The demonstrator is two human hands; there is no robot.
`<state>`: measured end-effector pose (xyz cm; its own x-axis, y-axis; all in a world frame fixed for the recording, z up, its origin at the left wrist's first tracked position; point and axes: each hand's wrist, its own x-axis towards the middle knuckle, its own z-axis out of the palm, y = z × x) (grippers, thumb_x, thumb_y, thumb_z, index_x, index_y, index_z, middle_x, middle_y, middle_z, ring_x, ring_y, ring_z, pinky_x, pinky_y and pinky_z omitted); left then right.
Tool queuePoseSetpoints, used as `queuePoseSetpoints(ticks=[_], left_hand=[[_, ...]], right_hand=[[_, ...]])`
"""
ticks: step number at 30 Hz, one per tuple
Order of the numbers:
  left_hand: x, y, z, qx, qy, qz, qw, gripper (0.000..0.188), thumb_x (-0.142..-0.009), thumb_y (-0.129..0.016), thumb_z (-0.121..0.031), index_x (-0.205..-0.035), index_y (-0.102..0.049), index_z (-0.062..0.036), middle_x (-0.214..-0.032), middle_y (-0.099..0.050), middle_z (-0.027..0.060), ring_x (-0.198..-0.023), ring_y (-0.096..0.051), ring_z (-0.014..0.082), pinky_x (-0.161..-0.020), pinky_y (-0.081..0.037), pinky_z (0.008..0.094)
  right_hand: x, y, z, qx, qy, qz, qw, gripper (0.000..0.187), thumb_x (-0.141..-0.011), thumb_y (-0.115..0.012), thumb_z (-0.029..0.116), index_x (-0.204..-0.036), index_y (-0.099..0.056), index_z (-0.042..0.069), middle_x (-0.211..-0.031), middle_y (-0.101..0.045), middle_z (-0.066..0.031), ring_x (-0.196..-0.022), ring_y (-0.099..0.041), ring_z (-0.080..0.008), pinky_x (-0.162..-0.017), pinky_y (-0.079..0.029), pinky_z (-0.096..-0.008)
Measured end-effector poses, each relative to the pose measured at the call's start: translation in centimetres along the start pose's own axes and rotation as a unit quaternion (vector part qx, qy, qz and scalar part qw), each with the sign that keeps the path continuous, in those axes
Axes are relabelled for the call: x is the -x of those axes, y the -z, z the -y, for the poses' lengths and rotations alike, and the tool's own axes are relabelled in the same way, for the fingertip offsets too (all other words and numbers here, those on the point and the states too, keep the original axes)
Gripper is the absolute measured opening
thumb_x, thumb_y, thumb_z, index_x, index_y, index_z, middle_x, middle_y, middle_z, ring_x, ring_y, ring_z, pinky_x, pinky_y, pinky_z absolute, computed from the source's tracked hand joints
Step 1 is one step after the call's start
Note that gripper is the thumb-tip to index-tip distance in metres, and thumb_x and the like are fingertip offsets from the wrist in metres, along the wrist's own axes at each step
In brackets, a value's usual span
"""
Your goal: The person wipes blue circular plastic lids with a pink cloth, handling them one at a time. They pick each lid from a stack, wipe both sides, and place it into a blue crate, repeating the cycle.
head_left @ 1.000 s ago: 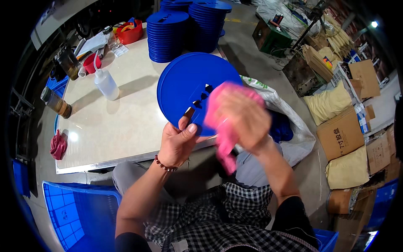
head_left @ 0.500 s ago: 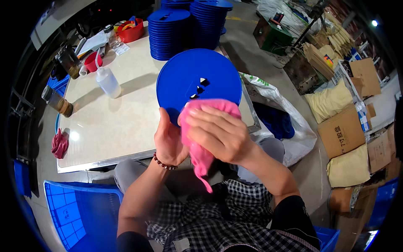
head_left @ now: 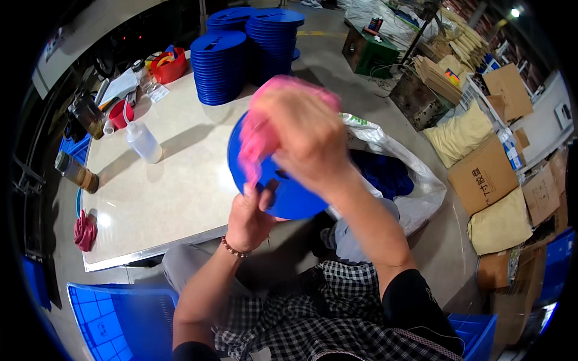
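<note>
A round blue plastic disc [head_left: 295,195] stands tilted over the table's [head_left: 180,186] near edge, its lower rim pinched in the left hand [head_left: 250,216]. The right hand [head_left: 310,141], fingers closed on a crumpled pink cloth [head_left: 259,135], presses against the disc's upper face, directly above the left.

Bright overhead light — glare on the table [head_left: 180,180]; right hand [head_left: 307,135] motion-blurred, rim bent.

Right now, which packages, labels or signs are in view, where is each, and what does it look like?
Cardboard box: on the floor at right, brown, dark print on its side.
Second cardboard box: upper right, brown, flaps open.
Stuffed sacks: among the boxes, yellowish, soft.
White plastic bag: right of the table, open, blue things inside.
Squeeze bottle: on the table, whitish, no label visible.
No screens visible.
</note>
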<state>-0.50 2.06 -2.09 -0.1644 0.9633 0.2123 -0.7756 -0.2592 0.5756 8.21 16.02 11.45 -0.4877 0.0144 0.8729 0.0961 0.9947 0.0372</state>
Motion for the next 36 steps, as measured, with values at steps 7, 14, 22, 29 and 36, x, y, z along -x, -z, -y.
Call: queuePoseSetpoints(ticks=[7, 14, 22, 29, 36], left_hand=[[-0.6, 1.5, -1.5, 0.059, -0.059, -0.014, 0.996, 0.055, -0.106, -0.04, -0.058, -0.123, -0.046, -0.0062, -0.107, -0.053, 0.004, -0.13, -0.055, 0.027, -0.108, -0.047, 0.0493], [-0.7, -0.5, -2.3, -0.002, -0.054, -0.038, 0.998, 0.054, -0.104, -0.04, -0.062, -0.084, -0.044, -0.0122, -0.092, -0.055, 0.0008, -0.101, -0.072, 0.0277, -0.088, -0.062, 0.0446], [-0.6, 0.0, -2.3, -0.009, -0.06, 0.023, 0.998, 0.053, -0.103, -0.047, -0.06, -0.085, -0.046, -0.0097, -0.089, -0.049, 0.0011, -0.09, -0.06, 0.0203, -0.082, -0.053, 0.0378], [-0.2, 2.1, -1.3, -0.096, -0.058, -0.017, 0.994, 0.046, -0.105, -0.05, -0.052, -0.107, -0.051, -0.0059, -0.104, -0.052, 0.0036, -0.108, -0.056, 0.0198, -0.096, -0.049, 0.0419], [-1.1, 1.3, -1.0, -0.073, -0.098, -0.049, 0.991, 0.041, -0.108, -0.049, -0.036, -0.136, -0.044, -0.0062, -0.133, -0.05, 0.0045, -0.131, -0.054, 0.0299, -0.1, -0.054, 0.0597]], right_hand=[[9.3, 3.6, 6.8, -0.063, 0.112, 0.118, 0.985, 0.016, -0.086, -0.068, 0.015, -0.095, -0.068, 0.002, -0.103, -0.074, -0.0146, -0.104, -0.073, -0.0283, -0.098, -0.057, -0.0406], [10.4, 8.4, 4.3, -0.255, -0.181, 0.062, 0.948, 0.021, -0.084, -0.077, 0.0, -0.103, -0.067, -0.001, -0.105, -0.075, -0.0153, -0.102, -0.074, -0.0256, -0.092, -0.059, -0.0394], [10.0, 11.4, 1.0, -0.521, -0.479, 0.113, 0.697, 0.038, -0.089, -0.072, 0.01, -0.12, -0.064, -0.01, -0.1, -0.077, -0.018, -0.108, -0.068, -0.0221, -0.103, -0.048, -0.0371], [10.0, 8.0, 2.4, -0.589, -0.499, 0.135, 0.621, 0.044, -0.086, -0.073, 0.004, -0.125, -0.056, -0.007, -0.094, -0.076, -0.0176, -0.092, -0.074, -0.0235, -0.088, -0.059, -0.0381], [17.0, 7.6, 1.7, -0.625, -0.592, -0.072, 0.504, 0.037, -0.092, -0.065, 0.019, -0.121, -0.061, -0.003, -0.093, -0.074, -0.0161, -0.085, -0.074, -0.0289, -0.084, -0.059, -0.0419]])
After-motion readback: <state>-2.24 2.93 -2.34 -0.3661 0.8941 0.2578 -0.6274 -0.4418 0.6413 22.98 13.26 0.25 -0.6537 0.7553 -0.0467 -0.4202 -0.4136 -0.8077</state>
